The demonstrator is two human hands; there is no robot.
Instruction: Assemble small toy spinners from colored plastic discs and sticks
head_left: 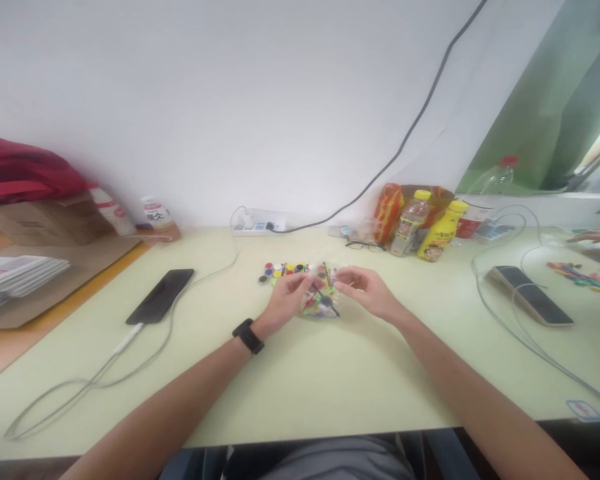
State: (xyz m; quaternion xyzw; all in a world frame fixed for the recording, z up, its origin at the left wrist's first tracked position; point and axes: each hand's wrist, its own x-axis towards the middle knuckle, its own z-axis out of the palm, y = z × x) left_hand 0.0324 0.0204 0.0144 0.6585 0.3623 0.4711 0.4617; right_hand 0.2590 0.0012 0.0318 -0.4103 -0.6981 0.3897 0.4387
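Note:
A small clear plastic bag [323, 309] of coloured pieces lies mid-table, with dark, white, green and red bits showing through. My left hand [291, 295], wearing a black watch [249, 336], is closed at the bag's upper left edge, thumb and finger pinched on it. Opposite, my right hand [367, 291] has its thumb and fingers drawn together by the bag's upper right; whatever they pinch is too small to make out. Just behind my left hand, loose round pieces [269, 266] in red, blue, yellow, white and black are spread on the table.
A phone [160, 297] on a charging cable lies to the left. At the back stand drink bottles [443, 232], a snack bag [387, 213] and a power strip [260, 225]. Rightward are a dark-topped wedge-shaped object [530, 295], cables and another person's hand [597, 238] near coloured pieces [580, 275].

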